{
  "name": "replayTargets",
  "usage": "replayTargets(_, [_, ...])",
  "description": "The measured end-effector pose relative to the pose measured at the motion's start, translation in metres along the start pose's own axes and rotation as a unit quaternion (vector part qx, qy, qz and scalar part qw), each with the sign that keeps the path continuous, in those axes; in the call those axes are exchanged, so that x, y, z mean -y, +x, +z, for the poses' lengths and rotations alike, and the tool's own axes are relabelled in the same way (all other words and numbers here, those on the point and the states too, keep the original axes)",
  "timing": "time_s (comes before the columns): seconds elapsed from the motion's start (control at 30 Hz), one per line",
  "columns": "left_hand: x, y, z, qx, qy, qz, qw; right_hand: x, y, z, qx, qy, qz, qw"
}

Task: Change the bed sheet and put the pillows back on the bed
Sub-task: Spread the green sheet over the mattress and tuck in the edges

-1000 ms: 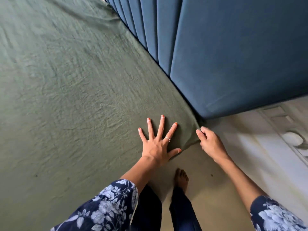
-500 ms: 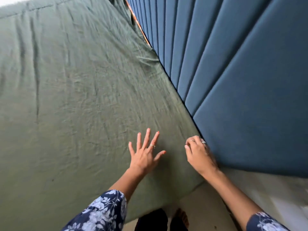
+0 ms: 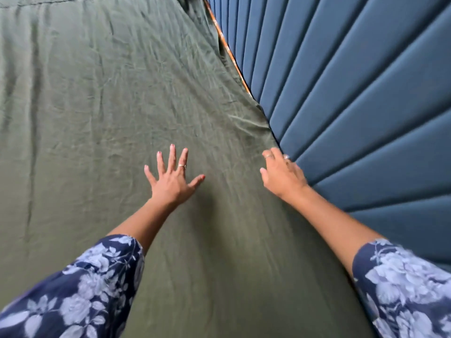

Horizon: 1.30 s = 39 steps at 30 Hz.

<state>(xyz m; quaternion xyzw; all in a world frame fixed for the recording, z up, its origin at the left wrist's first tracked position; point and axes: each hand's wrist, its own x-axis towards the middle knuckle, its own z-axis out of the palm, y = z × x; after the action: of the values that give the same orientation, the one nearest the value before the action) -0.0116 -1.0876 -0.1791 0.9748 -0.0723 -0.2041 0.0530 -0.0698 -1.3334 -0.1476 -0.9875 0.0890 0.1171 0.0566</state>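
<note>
A wrinkled green bed sheet (image 3: 102, 113) covers the whole mattress and fills most of the view. My left hand (image 3: 172, 180) lies flat on it with fingers spread wide, palm down. My right hand (image 3: 280, 175) is at the sheet's right edge, right against the blue headboard (image 3: 361, 98); its fingers are bent down towards the gap between mattress and headboard, and I cannot see whether they hold cloth. No pillows are in view.
The padded blue headboard with vertical channels runs along the whole right side. A thin orange patterned strip (image 3: 229, 52), likely the mattress edge, shows between sheet and headboard farther up. A seam of the sheet (image 3: 48, 2) crosses the top left.
Both hands have moved up the bed from the near corner along the headboard. The view has lifted, so the floor and feet are out of sight.
</note>
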Motion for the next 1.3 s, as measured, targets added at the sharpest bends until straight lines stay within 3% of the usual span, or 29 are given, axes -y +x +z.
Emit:
replayTargets(0.23, [-0.017,0.075,0.016,-0.036,-0.112,-0.055,0.992,0.001,0.109,-0.049,-0.017,0.018,0.066,0.998])
replayTargets(0.4, [-0.022,0.081,0.049,-0.146,-0.07,-0.082,0.983,0.015,0.173,-0.044,-0.027,0.043,0.105,0.993])
replayTargets(0.5, [-0.021,0.085,0.055,-0.161,-0.062,-0.087,0.981,0.025,0.212,-0.036,-0.043,-0.016,0.118,0.992])
replayTargets(0.67, [-0.019,0.087,0.061,-0.175,-0.056,-0.089,0.979,0.033,0.267,-0.023,0.0,-0.032,0.134,0.99])
replayTargets(0.83, [-0.019,0.089,0.062,-0.17,-0.059,-0.089,0.98,0.036,0.282,-0.017,0.013,-0.03,0.16,0.986])
replayTargets(1.0, [-0.019,0.089,0.061,-0.17,-0.058,-0.091,0.98,0.034,0.268,-0.013,-0.123,0.099,0.208,0.965])
replayTargets(1.1, [-0.019,0.088,0.061,-0.17,-0.062,-0.091,0.979,0.044,0.24,0.016,-0.17,0.157,0.152,0.961])
replayTargets(1.2, [-0.02,0.087,0.062,-0.173,-0.063,-0.091,0.979,0.046,0.217,0.043,-0.157,0.122,0.11,0.974])
replayTargets(1.3, [-0.02,0.086,0.061,-0.171,-0.064,-0.091,0.979,0.041,0.218,0.032,-0.08,0.144,0.149,0.975])
